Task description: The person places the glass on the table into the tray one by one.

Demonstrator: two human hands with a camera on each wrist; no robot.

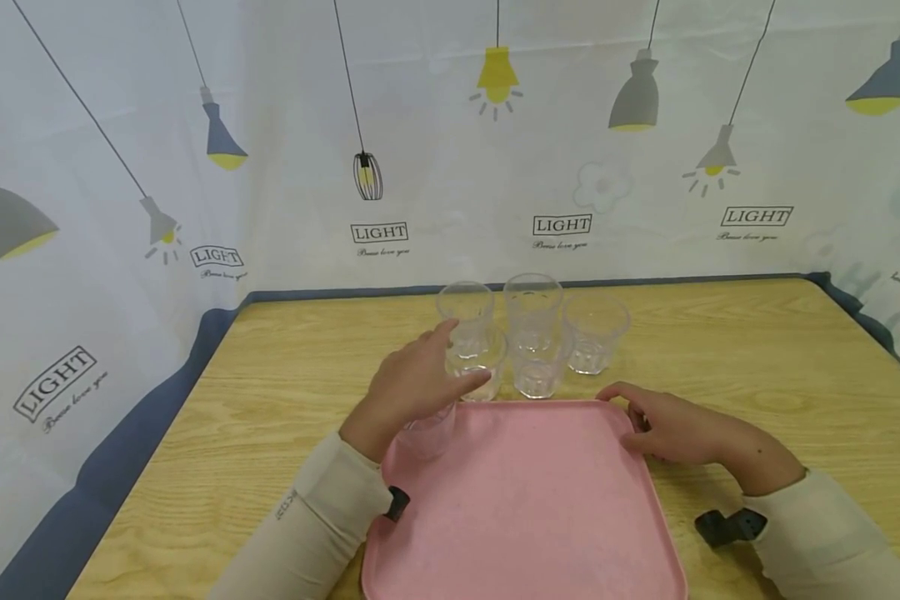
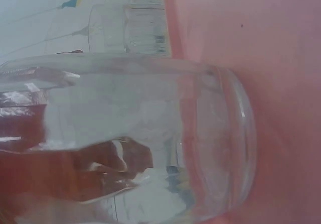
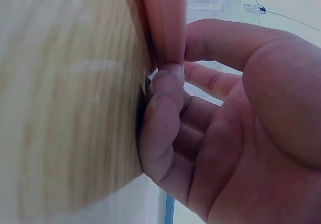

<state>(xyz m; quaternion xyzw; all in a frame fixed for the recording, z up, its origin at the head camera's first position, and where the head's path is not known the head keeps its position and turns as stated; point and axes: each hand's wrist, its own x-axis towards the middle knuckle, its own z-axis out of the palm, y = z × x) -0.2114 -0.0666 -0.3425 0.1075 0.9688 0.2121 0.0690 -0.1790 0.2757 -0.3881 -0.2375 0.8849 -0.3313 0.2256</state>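
A pink tray [image 1: 525, 500] lies on the table in front of me, and my right hand [image 1: 682, 429] grips its far right corner. In the right wrist view, the thumb is on top of the tray edge [image 3: 168, 23] and curled fingers [image 3: 163, 118] are under it. A clear glass [image 1: 429, 433] stands upside down on the tray's far left corner, its rim [image 2: 246, 133] against the pink surface. Over it, my left hand [image 1: 416, 379] reaches forward with thumb and fingers spread. Its fingertips are close to a clear glass [image 1: 478, 367] behind the tray.
Several more clear glasses cluster just beyond the tray: one at back left [image 1: 465, 304], one at back middle [image 1: 532, 300], one at front middle [image 1: 537, 375] and one at right [image 1: 594, 337]. The wooden table [image 1: 285, 400] ends at a lamp-printed curtain [image 1: 450, 167].
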